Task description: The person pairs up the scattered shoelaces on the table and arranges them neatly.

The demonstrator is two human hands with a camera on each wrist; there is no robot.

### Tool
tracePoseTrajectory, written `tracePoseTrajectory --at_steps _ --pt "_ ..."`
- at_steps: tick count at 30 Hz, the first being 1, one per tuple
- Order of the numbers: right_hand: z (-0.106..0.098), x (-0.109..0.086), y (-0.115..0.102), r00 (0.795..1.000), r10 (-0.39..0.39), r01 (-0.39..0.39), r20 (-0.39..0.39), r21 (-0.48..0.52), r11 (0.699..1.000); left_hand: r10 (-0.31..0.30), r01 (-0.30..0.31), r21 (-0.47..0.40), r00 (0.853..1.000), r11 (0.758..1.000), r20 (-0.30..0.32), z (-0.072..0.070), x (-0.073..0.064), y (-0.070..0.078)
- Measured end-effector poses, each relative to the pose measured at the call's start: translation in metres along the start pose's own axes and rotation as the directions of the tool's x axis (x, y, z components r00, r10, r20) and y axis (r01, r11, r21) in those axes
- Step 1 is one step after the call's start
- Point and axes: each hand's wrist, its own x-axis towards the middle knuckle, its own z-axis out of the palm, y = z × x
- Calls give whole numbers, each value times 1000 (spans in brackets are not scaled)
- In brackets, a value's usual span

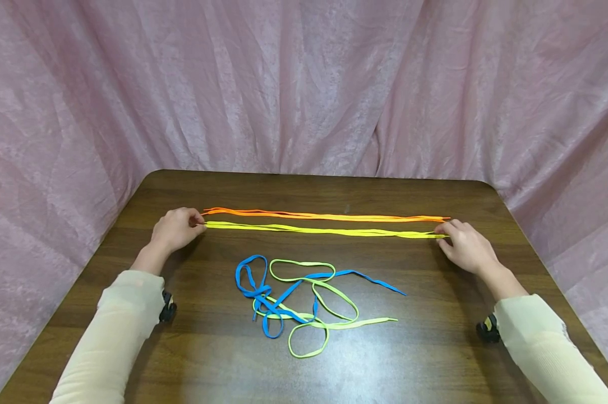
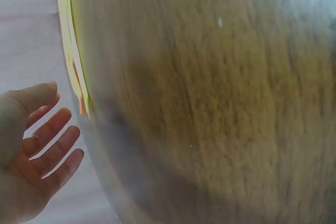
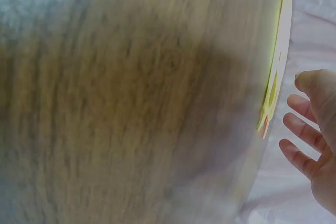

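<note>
A yellow shoelace (image 1: pixel 334 230) lies stretched crosswise on the table in several strands. Just behind it runs an orange shoelace (image 1: pixel 263 213), nearly parallel, looking yellower toward its right part. My left hand (image 1: pixel 176 229) hovers by the left ends of both, fingers loosely bent; the left wrist view shows a gap between that hand (image 2: pixel 42 150) and the lace tips. By the right ends is my right hand (image 1: pixel 465 244), its fingers over the yellow tip in the head view. In the right wrist view these fingers (image 3: pixel 299 128) are spread and apart from the laces.
Nearer the front, a blue shoelace (image 1: pixel 286 294) and a yellow-green shoelace (image 1: pixel 344 300) lie looped over each other. They rest on a dark wooden table (image 1: pixel 223 370) with rounded far corners. A pink curtain (image 1: pixel 304 84) hangs behind and at both sides.
</note>
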Motion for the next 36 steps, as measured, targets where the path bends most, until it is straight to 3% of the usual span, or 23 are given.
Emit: tracePoseTrajectory --at_steps 16,29,36 --pt "3 -4 -34 981 -192 192 -35 -15 981 170 -172 55 985 984 34 1 -12 43" --pt "12 -11 -60 959 -283 283 -21 30 959 322 -325 79 946 942 48 13 -24 70" --pt "15 -15 -79 953 -296 293 60 56 954 383 -386 79 922 919 52 20 -31 82"
